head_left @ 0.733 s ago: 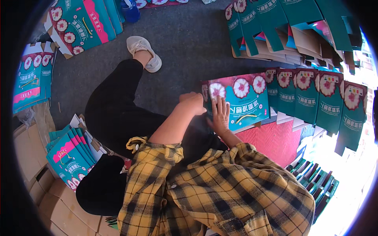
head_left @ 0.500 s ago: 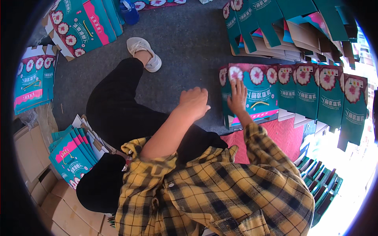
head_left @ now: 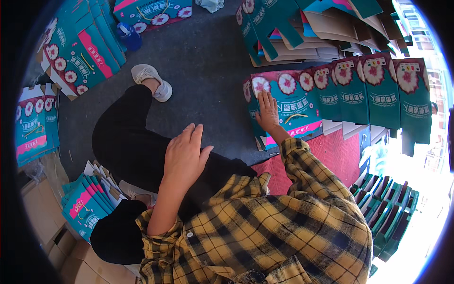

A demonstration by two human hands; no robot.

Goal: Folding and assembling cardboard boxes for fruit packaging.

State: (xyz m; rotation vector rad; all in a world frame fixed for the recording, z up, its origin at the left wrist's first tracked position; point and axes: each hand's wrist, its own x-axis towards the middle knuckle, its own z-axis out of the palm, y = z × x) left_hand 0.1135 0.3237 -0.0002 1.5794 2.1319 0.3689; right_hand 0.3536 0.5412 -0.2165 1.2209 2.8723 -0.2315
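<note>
My right hand (head_left: 268, 112) lies flat with its fingers stretched out on the front of a teal and pink cardboard gift box (head_left: 294, 102). Pictures of round, pink-and-white slices run along the box's top edge, and a yellow cord handle shows on its face. Above my black-trousered leg hovers my left hand (head_left: 185, 150), holding nothing, its fingers extended and the thumb apart. To the right of the box a row of overlapping teal box panels (head_left: 352, 94) fans out. Under the near side of the box is a red textured surface (head_left: 326, 158).
Flattened teal cartons (head_left: 302, 38) are piled at the far right. More stand at the far left (head_left: 78, 57) beside a blue bottle (head_left: 128, 37). Folded boxes (head_left: 87, 206) lean near my knee, above brown cartons (head_left: 90, 267). Dark green folded pieces (head_left: 388, 208) stand in rows at lower right.
My left hand has come back toward my body and its curled fingers have straightened. My right hand stays on the box. The whole view has shifted slightly.
</note>
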